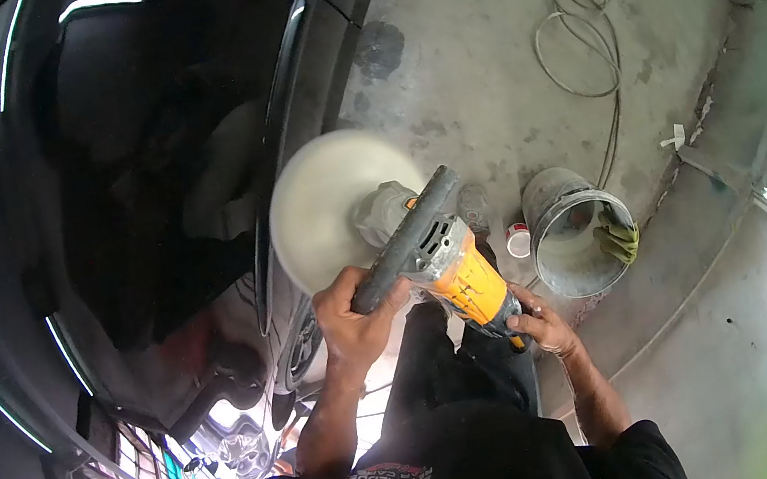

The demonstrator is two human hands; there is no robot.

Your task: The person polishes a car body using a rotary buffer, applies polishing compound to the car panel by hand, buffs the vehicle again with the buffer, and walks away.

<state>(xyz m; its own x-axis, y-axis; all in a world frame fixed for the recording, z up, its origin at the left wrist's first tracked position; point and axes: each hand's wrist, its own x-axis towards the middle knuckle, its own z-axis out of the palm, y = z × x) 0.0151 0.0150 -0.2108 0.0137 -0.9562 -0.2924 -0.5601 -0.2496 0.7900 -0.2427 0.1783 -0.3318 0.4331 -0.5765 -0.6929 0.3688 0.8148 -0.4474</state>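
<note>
Work looks under way; share done or remaining, cannot tell. Right hand (544, 322), fingers curled round rear end of yellow-and-grey power polisher (473, 287). Left hand (354, 321), fingers closed round near end of its thick dark-grey bar handle (411, 233). Polisher lies between both hands, slanting up-left. Beyond: round cream pad (320, 211), blurred, likely spinning, beside glossy black car bodywork (147, 96); contact unclear

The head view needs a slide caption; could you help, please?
Left hand and right hand hold an orange polisher, its pale pad blurred, beside black bodywork.
</note>
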